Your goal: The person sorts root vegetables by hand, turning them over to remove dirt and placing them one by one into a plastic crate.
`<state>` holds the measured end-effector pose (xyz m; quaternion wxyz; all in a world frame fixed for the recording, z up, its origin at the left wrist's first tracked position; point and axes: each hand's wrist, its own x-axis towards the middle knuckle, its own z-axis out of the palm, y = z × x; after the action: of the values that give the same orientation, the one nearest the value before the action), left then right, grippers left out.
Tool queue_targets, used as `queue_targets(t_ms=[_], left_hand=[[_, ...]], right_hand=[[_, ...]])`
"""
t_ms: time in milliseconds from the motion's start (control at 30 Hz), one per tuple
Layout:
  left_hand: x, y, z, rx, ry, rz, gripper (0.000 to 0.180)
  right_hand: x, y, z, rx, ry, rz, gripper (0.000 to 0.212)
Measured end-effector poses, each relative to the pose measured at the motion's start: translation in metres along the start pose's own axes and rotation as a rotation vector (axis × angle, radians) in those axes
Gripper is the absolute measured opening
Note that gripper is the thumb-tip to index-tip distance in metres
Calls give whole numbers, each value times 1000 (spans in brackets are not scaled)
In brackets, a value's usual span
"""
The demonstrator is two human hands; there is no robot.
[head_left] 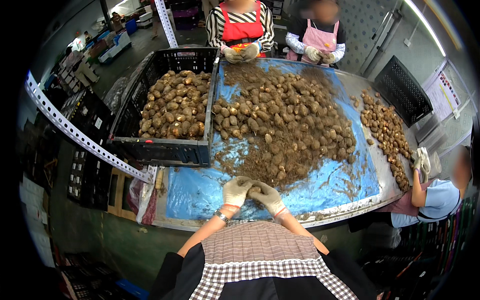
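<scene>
Both of my hands wear pale, soiled work gloves and meet over the near edge of a blue plastic sheet (192,192). A small brown taro corm (255,190) sits between them. My right hand (270,198) is closed around it. From the other side my left hand (235,192) has its fingers curled in against the same corm, partly hiding it. Just beyond my hands spreads a big heap of hairy taro corms (280,112), mixed with loose brown root fibres.
A black plastic crate (165,155) full of cleaner corms stands at the table's left. More corms (385,130) lie along the metal tabletop on the right, near a tilted black crate (402,90). Two co-workers stand opposite, another at right. A perforated white post (85,130) slants at left.
</scene>
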<state>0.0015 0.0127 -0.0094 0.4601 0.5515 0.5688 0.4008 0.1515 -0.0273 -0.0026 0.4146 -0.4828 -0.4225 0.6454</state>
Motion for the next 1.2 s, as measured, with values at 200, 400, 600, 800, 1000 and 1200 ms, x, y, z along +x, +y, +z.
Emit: queue_targets(t_ms=[200, 400, 600, 800, 1000, 1200], left_hand=[[1, -38, -25, -185, 45, -110, 22], [-15, -55, -31, -363, 137, -32, 34], [-21, -43, -28, 161, 24, 50, 41], [-29, -17, -25, 529, -31, 227, 48], [-26, -1, -10, 708, -189, 327, 72], [-15, 9, 4, 868, -354, 461, 74]], right_hand=[[-3, 0, -78, 407, 247, 233, 23], [-22, -73, -220, 1228, 158, -680, 50], [-13, -68, -171, 94, 704, -198, 60], [28, -18, -92, -1209, 540, -127, 72], [75, -16, -53, -1482, 542, -270, 71], [67, -7, -51, -1488, 131, -431, 60]])
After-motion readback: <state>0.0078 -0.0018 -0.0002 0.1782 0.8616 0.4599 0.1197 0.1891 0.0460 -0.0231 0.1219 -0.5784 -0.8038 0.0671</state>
